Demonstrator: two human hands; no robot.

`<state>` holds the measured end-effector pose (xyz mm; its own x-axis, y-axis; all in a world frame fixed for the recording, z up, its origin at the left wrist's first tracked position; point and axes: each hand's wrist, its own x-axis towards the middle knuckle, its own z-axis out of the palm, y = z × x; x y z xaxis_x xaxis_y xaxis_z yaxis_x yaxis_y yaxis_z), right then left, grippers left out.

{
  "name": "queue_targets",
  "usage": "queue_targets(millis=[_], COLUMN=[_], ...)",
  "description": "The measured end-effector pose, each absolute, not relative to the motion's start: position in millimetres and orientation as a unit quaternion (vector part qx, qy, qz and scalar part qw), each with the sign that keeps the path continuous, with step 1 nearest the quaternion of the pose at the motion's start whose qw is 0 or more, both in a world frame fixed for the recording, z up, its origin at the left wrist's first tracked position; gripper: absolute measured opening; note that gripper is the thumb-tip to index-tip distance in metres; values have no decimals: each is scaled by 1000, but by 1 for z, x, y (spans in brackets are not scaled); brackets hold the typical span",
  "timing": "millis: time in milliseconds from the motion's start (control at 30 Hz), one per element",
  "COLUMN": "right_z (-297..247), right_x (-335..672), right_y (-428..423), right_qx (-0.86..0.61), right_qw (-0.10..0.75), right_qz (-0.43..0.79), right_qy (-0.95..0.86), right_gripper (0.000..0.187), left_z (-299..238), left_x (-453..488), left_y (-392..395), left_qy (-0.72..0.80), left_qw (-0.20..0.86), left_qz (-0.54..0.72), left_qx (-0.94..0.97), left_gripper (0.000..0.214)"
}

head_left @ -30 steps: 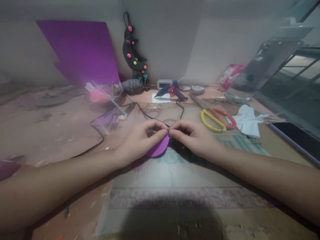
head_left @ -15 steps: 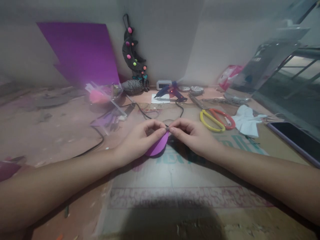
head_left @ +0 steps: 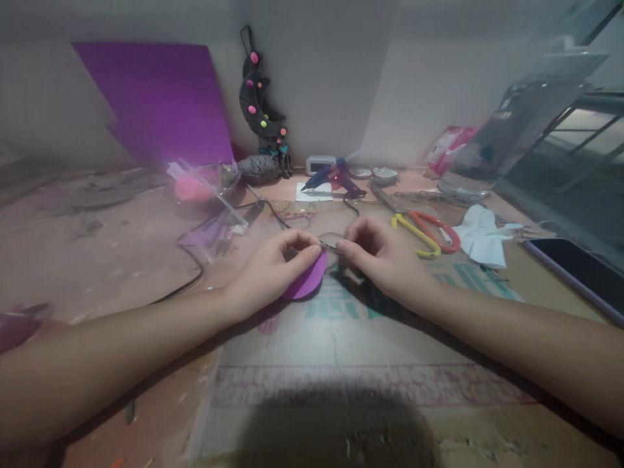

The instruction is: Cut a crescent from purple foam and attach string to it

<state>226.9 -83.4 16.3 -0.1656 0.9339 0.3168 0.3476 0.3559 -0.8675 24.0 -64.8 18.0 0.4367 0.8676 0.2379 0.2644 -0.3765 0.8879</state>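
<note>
Between thumb and fingers, my left hand (head_left: 292, 260) pinches a purple rounded piece of paper (head_left: 308, 281). Part of that piece is hidden behind the hand. My right hand (head_left: 375, 253) is just to the right, a small gap away, with its thumb and fingertips pressed together. What those fingertips hold, if anything, is too small to make out; a thin dark line runs by them. Behind the hands, a blue glue gun (head_left: 324, 175) with a lit red light rests over a white sheet (head_left: 312, 192).
Scissors (head_left: 424, 234) with yellow and red handles lie behind my right hand, beside a crumpled white tissue (head_left: 480, 234) and a phone (head_left: 580, 273). Grey yarn (head_left: 259, 169), a dark crescent ornament (head_left: 260, 107) and a purple sheet (head_left: 166, 104) stand at the back. A black cord (head_left: 192, 276) crosses the left side.
My right hand has moved a little right and up, away from my left fingertips, and now covers part of the yellow handle. My left hand stays on the purple piece, nearly still.
</note>
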Motion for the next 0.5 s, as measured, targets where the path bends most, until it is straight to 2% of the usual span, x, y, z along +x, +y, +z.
queue_targets(millis=[233, 500], right_z=[22, 19], right_x=[229, 228], right_y=[-87, -85], right_qx=[-457, -463], right_qw=[426, 439], right_qz=[223, 243], right_qy=[-749, -731], right_gripper=[35, 16], left_z=[17, 17], left_x=[24, 25], left_y=[-66, -65], left_qy=[374, 375], left_qw=[385, 386], left_qz=[367, 371], left_qx=[760, 757], left_gripper=[12, 12])
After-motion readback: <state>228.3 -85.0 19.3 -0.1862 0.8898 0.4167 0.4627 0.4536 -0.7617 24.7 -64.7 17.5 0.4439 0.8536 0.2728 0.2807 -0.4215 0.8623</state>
